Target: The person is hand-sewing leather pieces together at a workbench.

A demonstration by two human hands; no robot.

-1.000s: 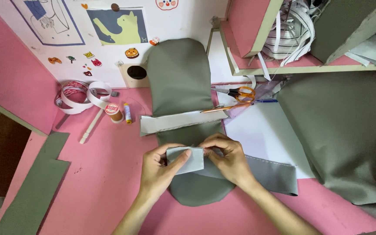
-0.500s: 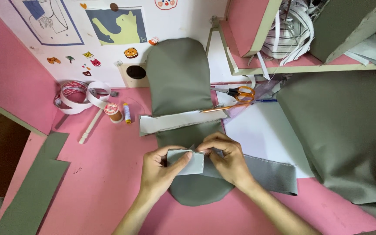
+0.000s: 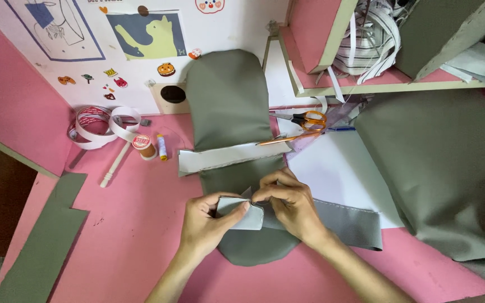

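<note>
Head view, left hand (image 3: 206, 221) and right hand (image 3: 287, 205) pinching folded grey fabric strip (image 3: 343, 223), pale underside showing

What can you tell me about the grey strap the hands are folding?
The grey strap is a long, flat band that looks like faux leather, with a paler underside. It lies across the rounded grey piece on the pink table. Its left end is folded over, pinched by the left hand and right hand. Its right end rests on white paper.
</note>
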